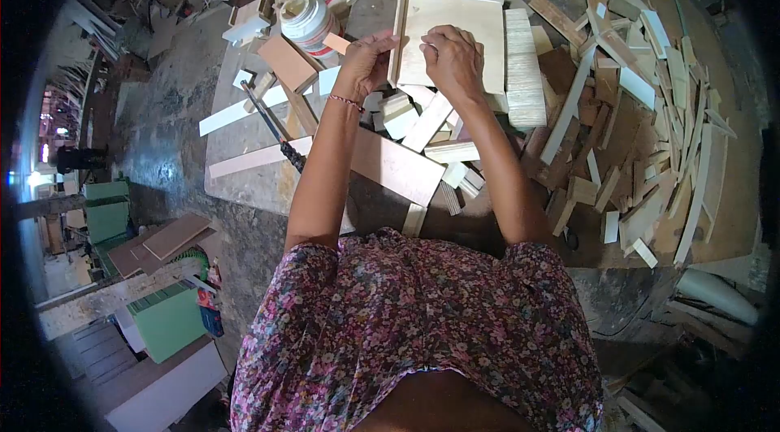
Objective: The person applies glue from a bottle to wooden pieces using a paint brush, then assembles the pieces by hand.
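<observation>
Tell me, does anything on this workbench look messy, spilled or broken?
Messy, yes: offcut wood strips lie heaped at all angles across the bench, on the right-hand side most of all. The white glue tub stands open, but no spill shows. The wooden tray held by the left hand and right hand looks undamaged.

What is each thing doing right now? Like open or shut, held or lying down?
left hand: closed on the board's left edge
right hand: gripping the board's front
wooden board: held, tilted up
glue jar: open, lying on its side
wood scraps: lying loose in a heap
</observation>
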A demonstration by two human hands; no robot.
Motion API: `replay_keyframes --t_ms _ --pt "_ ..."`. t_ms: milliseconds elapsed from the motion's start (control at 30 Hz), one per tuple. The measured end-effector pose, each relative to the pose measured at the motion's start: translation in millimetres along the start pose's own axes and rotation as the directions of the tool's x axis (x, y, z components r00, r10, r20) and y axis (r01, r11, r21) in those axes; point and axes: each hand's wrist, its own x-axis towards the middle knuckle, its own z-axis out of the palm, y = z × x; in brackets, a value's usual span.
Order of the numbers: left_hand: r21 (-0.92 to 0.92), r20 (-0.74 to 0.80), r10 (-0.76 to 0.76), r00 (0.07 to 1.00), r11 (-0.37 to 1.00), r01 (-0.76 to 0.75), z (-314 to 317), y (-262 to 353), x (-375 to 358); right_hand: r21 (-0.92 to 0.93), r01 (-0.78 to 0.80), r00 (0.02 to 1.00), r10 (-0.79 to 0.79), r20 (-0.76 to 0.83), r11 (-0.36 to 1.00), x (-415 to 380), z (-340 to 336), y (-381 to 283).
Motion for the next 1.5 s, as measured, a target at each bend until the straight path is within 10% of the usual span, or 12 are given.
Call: replay_keyframes --t_ms 1233,1500 --pt "-0.025 -0.080 0.014 0.997 1.000 -0.016 -2.5 -2.0 -0.1 -0.016 0.021 1.000 -0.021 0.021 1.000 0.1 -4.1 -1.5" --pt "-0.018 -0.266 0.049 0.963 0.998 -0.056 -3.9 2.7 4.5 0.073 -0.134 0.939 0.150 -0.311 0.988 17.4 -35.2 19.9"
